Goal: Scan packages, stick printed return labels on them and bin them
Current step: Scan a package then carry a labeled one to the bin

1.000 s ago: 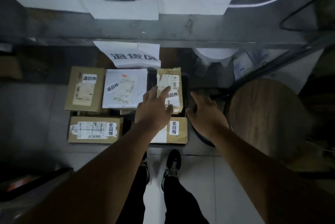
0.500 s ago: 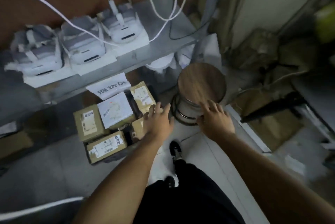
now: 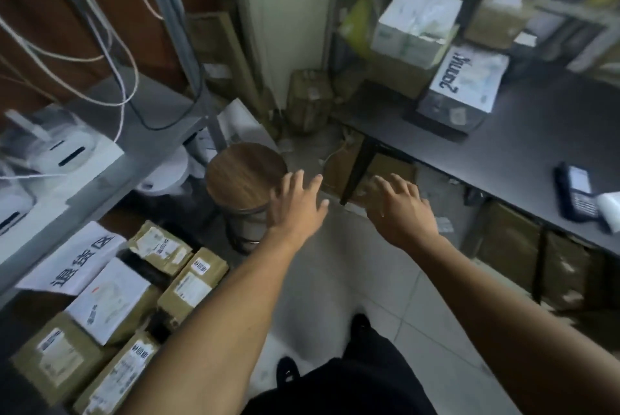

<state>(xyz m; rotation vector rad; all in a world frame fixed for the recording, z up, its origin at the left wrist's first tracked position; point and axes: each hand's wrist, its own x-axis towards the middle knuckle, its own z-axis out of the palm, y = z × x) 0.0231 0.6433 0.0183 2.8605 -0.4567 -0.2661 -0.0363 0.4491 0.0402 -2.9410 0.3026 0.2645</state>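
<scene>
Several labelled packages lie on the floor at the lower left: brown boxes [image 3: 193, 283] and a white parcel [image 3: 110, 300], below a white sign with dark characters [image 3: 72, 260]. My left hand [image 3: 297, 205] is stretched out with spread fingers, empty, beside a round wooden stool [image 3: 245, 176]. My right hand [image 3: 399, 210] is also spread and empty, above the floor near a black table leg. A handheld scanner [image 3: 576, 191] lies on the dark table [image 3: 523, 146] at right. More parcels [image 3: 464, 85] are stacked at the table's far end.
A grey shelf [image 3: 144, 119] on the left carries white label printers [image 3: 65, 149] with trailing cables. Cardboard boxes [image 3: 513, 240] sit under the dark table. A brown box [image 3: 308, 99] stands in the far corner. My dark shoes and trousers are on pale floor tiles [image 3: 335, 280].
My view has swung right, away from the floor packages towards the dark table. Both hands have left the packages and are now held out empty past the stool.
</scene>
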